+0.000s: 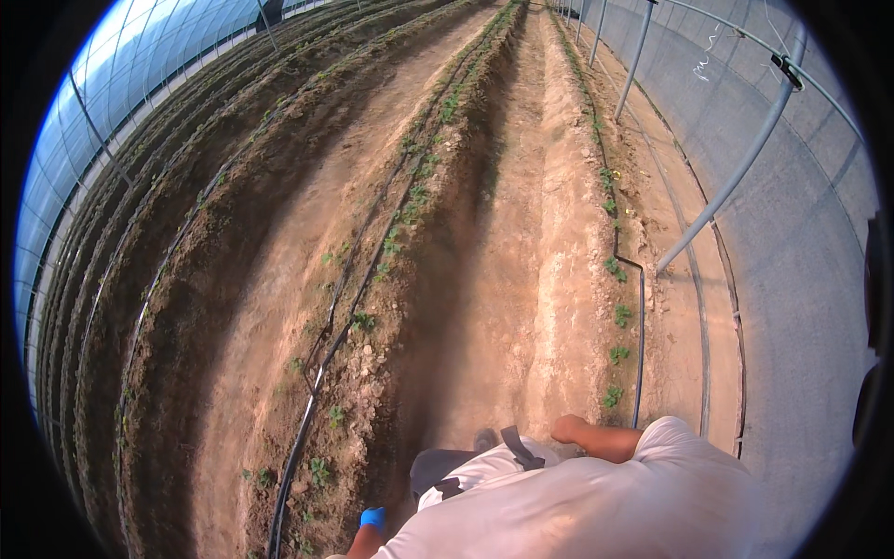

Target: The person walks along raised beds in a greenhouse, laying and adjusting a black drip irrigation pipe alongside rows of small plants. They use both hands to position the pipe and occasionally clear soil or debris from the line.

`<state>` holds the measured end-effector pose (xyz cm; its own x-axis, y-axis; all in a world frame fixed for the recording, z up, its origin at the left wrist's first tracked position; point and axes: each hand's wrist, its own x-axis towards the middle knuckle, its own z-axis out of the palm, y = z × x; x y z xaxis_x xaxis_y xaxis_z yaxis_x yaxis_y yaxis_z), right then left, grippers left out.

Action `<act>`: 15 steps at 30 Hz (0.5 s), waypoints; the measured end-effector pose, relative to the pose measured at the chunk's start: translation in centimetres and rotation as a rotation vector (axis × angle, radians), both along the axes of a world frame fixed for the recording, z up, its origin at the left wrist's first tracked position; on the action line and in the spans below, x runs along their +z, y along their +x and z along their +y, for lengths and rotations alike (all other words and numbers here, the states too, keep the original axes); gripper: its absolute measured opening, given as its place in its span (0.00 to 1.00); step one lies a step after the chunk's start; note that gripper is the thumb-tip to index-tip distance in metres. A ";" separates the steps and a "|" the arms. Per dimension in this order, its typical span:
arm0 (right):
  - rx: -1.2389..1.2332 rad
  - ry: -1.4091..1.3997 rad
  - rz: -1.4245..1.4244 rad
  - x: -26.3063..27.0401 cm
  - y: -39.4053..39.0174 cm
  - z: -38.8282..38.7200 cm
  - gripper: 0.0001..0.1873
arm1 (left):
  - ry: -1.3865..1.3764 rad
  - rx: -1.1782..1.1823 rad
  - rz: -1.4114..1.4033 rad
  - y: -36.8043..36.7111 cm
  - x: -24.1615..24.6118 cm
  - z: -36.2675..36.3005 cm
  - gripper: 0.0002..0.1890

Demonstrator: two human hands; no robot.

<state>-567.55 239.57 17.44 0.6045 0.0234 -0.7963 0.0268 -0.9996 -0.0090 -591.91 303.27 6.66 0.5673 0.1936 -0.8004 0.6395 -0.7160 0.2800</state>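
My left hand (372, 518), seemingly in a blue glove, hangs low at the bottom edge beside the raised soil bed (377, 363). Its fingers are too small and hidden to make out. My right hand (568, 428) is curled into a fist in front of my body, over the dirt furrow (506, 335), and nothing shows in it. Near it on the right, small green seedlings (612, 396) stand in a line along a black drip hose (640, 349). More seedlings (319, 472) and black drip hoses (308, 405) run along the bed on my left.
Slanting metal posts (739, 168) stand along the grey sheet wall (796, 293) at right. Further planted ridges (202, 230) stretch away at left towards a translucent greenhouse wall (63, 182). Black straps (521, 451) and a dark pad (438, 467) lie against my pale trousers. One shoe (485, 439) shows.
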 end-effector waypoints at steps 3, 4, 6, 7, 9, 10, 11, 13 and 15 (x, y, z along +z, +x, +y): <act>-0.155 -0.043 -0.035 -0.6 -7.5 -4.2 0.20 | -0.017 0.369 -0.162 4.0 1.7 4.2 0.21; -0.345 -0.096 -0.086 -0.9 -10.1 -5.3 0.19 | -0.214 0.630 -0.270 5.0 2.5 5.2 0.18; -0.388 -0.166 -0.200 -2.0 -15.9 -6.2 0.18 | -0.317 0.560 -0.554 7.0 4.2 6.6 0.20; -0.399 -0.179 -0.250 -2.6 -19.0 -5.9 0.17 | -0.337 0.551 -0.541 7.7 4.9 7.2 0.21; -0.439 -0.221 -0.158 -3.7 -25.0 -3.4 0.17 | -0.348 0.474 -0.629 6.6 6.1 8.6 0.24; -0.457 -0.175 -0.166 -4.2 -28.0 -1.2 0.17 | -0.382 0.399 -0.628 4.5 6.5 9.7 0.24; -0.499 -0.161 -0.141 -4.7 -30.7 1.4 0.18 | -0.419 0.363 -0.698 2.2 6.5 11.1 0.24; -0.535 -0.102 -0.185 -5.2 -35.8 7.7 0.18 | -0.445 0.324 -0.632 -5.2 6.3 14.8 0.24; -0.142 -0.014 -0.169 -5.0 -40.2 14.4 0.17 | -0.291 0.307 -0.454 -15.2 5.8 19.4 0.23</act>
